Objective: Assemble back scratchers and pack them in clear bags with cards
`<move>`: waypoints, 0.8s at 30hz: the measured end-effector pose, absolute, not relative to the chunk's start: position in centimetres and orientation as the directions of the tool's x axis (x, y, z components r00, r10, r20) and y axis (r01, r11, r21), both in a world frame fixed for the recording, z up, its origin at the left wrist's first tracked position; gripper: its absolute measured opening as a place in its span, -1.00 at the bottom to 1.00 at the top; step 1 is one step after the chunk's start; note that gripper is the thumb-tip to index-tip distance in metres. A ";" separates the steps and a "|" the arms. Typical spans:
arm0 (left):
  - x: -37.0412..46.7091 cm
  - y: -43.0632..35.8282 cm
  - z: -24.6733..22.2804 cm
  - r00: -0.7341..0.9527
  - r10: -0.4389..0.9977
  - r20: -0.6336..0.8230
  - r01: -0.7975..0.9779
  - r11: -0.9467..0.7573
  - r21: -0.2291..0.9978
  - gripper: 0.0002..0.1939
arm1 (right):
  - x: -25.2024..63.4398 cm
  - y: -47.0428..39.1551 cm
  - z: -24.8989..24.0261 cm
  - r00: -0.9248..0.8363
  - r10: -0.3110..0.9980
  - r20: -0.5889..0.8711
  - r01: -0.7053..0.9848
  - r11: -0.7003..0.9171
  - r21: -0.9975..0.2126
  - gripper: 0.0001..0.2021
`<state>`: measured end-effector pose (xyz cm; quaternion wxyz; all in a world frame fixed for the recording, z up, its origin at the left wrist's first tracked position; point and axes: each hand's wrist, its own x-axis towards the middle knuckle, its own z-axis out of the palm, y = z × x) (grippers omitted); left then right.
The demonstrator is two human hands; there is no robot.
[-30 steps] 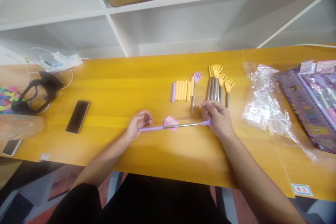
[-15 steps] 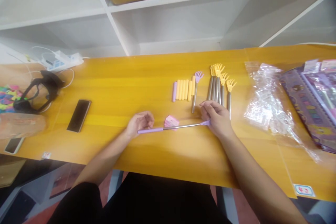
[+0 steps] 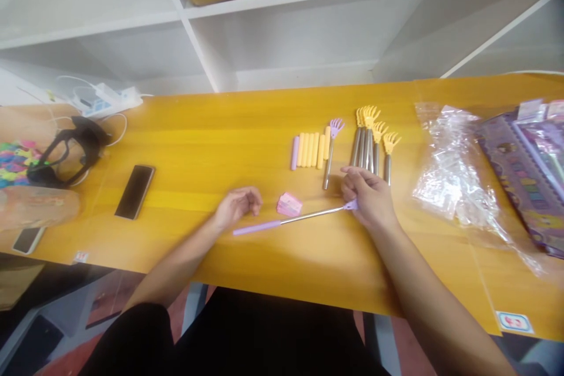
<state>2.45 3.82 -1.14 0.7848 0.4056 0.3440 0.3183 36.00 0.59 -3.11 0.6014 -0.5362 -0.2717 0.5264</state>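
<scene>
Right hand (image 3: 371,197) and left hand (image 3: 239,210) are well apart over the wooden table (image 3: 198,158). Curled fingers of the right close on the claw end of one purple back scratcher (image 3: 291,220), whose steel rod and purple handle slant toward the left; whether its handle touches the table, I cannot tell. The left, fingers loosely bent, grips nothing visible and is just beside that handle.

Beyond the scratcher lies one small pile of pink cards (image 3: 289,204), their number and print too small to tell. Farther back are one purple tube (image 3: 294,153) and six yellow tubes (image 3: 310,150) side by side, then one purple-clawed rod (image 3: 329,155). Next come at least four yellow-clawed rods (image 3: 368,144), overlapping too much for an exact count.

To the right are crumpled clear bags (image 3: 453,170) and purple packaging (image 3: 517,173) with multicoloured lettering, too blurred to read. Two phones, one dark (image 3: 135,192) and one pale-edged (image 3: 29,239), lie at left. Two table-edge stickers (image 3: 514,322) bear red marks, illegible.
</scene>
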 end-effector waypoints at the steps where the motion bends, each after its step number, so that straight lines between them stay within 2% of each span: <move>1: 2.4 3.9 -1.1 0.558 0.782 -0.279 -0.226 0.466 0.855 -0.55 | 36.2 0.7 -2.9 0.318 0.917 -0.239 -0.349 -0.122 -0.929 -0.58; 5: 2.7 3.6 -1.3 0.553 0.790 -0.264 -0.223 0.445 0.867 -0.54 | 35.9 0.6 -2.6 0.364 0.905 -0.220 -0.325 -0.098 -0.941 -0.59; 12: 2.8 3.4 -1.7 0.386 0.915 -0.115 -0.241 0.220 0.945 -0.61 | 34.4 0.1 -2.5 0.395 0.890 -0.230 -0.316 -0.104 -0.943 -0.57; 17: 2.5 3.7 -1.3 0.352 0.926 -0.137 -0.253 0.236 0.938 -0.59 | 35.4 0.3 -2.1 0.428 0.876 -0.222 -0.331 -0.076 -0.941 -0.61; 24: 2.6 3.7 -0.9 0.327 0.936 -0.133 -0.248 0.221 0.943 -0.61 | 34.9 0.3 -2.1 0.417 0.875 -0.247 -0.338 -0.103 -0.935 -0.58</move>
